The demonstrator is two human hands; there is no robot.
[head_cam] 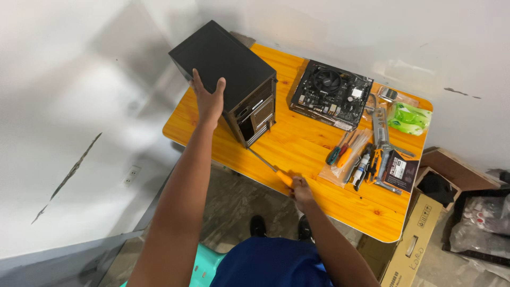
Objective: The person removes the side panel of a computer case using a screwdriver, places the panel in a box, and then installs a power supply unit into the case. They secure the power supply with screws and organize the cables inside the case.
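Up on the orange wooden desk (297, 149), the left hand (208, 98) lies flat on the near side of the black computer case (226, 74), fingers (195, 79) stretched out and slightly spread, thumb up against the top edge; it presses the case rather than gripping it. The right hand (302, 191) is curled tight around the orange handle of a long screwdriver (268, 166), fingers wrapped so closely that most of the handle is hidden and only a short orange stub shows.

Its metal shaft runs from the hand up and leftward to the lower corner of the case, where the tip meets the rear panel; the exact contact point is too small to make out. The case stands upright, its rear panel with slots facing the person's right hand.

To the right of the case lies a circuit board with a round fan (330, 94), flat on the desk. Farther right of the case sit a clear bag of screwdrivers (348, 154), a green packet (409, 118) and a small dark box (401, 170). Beyond the desk's right edge, cardboard boxes (411, 244) are cut off by the frame.
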